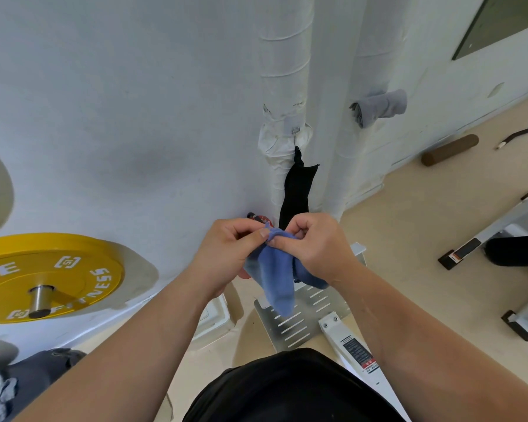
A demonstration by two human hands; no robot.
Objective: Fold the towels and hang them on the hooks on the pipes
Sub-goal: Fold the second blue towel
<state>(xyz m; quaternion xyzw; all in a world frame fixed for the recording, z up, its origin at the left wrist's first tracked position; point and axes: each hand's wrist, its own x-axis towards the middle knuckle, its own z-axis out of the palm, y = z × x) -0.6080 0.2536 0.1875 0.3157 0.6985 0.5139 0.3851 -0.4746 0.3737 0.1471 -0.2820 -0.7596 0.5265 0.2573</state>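
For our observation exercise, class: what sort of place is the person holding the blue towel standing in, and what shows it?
Probably a gym: there is a yellow weight plate marked FITNESS, a white exercise-machine frame and a brown foam roller lying by the wall.

- Open air straight ahead and up from the left hand point(226, 254) and right hand point(314, 248), both pinching the blue towel point(275, 275), toward the left pipe point(282, 71).
- Already taken at the left pipe's hook point(293, 128) by the black towel point(296, 190), hanging down to just behind the hands.
- Covered partway up the right pipe point(345, 166) by the grey towel point(380, 106).
- Narrow between the two pipes.
- Blocked low left by the yellow weight plate point(52, 275), well apart from the pipes.
- Hemmed in below by the slotted metal plate point(305, 318).
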